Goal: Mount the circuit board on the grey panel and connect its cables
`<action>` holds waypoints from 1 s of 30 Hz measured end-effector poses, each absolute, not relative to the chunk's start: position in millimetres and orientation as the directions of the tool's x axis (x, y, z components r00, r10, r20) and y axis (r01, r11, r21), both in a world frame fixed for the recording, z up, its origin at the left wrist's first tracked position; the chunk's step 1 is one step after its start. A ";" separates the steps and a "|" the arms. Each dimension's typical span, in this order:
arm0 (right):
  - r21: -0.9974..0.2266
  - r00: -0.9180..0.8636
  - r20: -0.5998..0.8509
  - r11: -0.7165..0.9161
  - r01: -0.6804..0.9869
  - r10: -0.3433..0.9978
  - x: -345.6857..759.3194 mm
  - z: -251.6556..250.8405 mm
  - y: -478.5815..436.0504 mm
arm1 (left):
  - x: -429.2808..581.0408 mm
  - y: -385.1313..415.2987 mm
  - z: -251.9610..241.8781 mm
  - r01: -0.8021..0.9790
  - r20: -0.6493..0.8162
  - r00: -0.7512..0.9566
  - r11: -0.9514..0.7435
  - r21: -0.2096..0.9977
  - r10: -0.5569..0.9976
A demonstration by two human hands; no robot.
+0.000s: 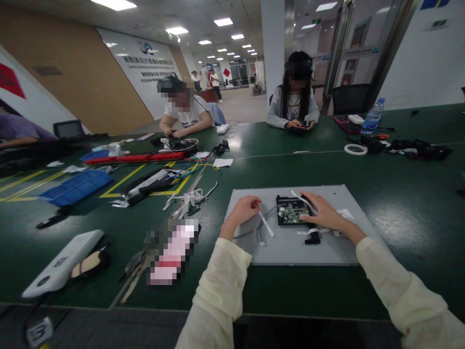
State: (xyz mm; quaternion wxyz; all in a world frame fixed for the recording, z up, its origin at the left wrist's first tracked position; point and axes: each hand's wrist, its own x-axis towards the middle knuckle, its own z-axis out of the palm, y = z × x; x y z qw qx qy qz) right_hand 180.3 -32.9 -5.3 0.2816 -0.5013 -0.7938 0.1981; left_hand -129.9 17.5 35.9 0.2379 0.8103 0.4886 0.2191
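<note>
A black housing with a green circuit board inside lies on a flat grey panel in front of me. My left hand is to the left of the housing, its fingertips pinched on a narrow white strip that hangs down towards the panel. My right hand grips the housing's right side, thumb by the board and fingers around the far edge. Another white strip runs up beside those fingers. Grey cables lie between the left hand and the housing.
To the left are a phone-like pink slab, a white power bank, a blue tray and tangled white ties. A tape roll and water bottle stand far right. Two people sit across the table.
</note>
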 end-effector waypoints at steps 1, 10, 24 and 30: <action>-0.594 -0.342 0.250 0.422 0.685 0.906 180.4 -6.1 -32.4 | -131.4 16.7 37.4 0.681 0.100 0.444 -0.408 0.608 0.891; -0.568 -0.365 0.280 0.460 0.683 0.888 181.2 -14.9 -27.0 | -139.2 17.0 35.1 0.632 0.087 0.425 -0.364 0.684 0.901; -0.594 -0.339 0.261 0.428 0.681 0.904 176.6 -2.2 -34.1 | -132.8 19.8 25.8 0.597 0.167 0.395 -0.391 0.700 0.903; -0.736 -0.301 0.209 0.352 0.578 0.930 179.5 14.9 -31.1 | -131.3 16.7 21.8 0.626 0.183 0.386 -0.402 0.668 0.904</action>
